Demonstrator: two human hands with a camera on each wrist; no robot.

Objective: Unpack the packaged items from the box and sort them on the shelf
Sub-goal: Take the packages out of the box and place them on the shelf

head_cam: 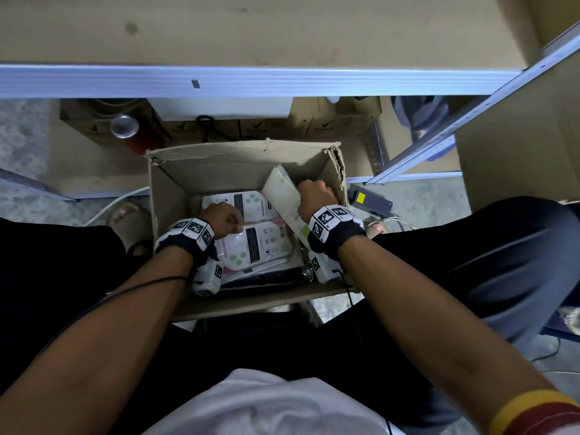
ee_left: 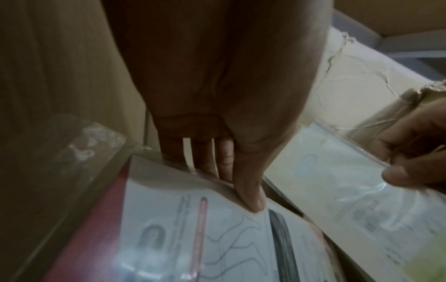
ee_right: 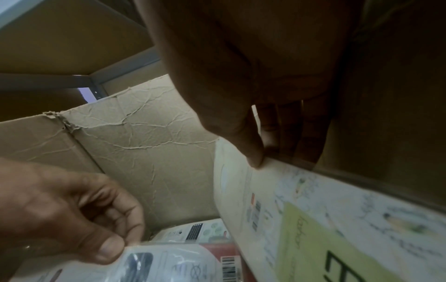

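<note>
An open cardboard box (head_cam: pixel 175 196) stands on the floor between my knees. Flat packaged items lie inside. My left hand (head_cam: pixel 224 219) pinches the edge of a white-and-pink package (head_cam: pixel 260 243) in clear wrap; the left wrist view shows the thumb (ee_left: pixel 251 200) on top and the fingers underneath. A similar package (head_cam: pixel 251 202) lies behind it. My right hand (head_cam: pixel 314 196) grips the top edge of a cream-and-green flat package (head_cam: pixel 282 196), which stands tilted against the box's right wall. In the right wrist view its thumb (ee_right: pixel 255 158) presses that package (ee_right: pixel 313 209).
A metal shelf rail (head_cam: pixel 251 81) and a bare shelf board (head_cam: pixel 251 29) run across above the box. Under the shelf sit brown cartons (head_cam: pixel 329 124) and a red can (head_cam: pixel 124 125). A slanted metal post (head_cam: pixel 439 142) and a black adapter (head_cam: pixel 370 200) are on the right.
</note>
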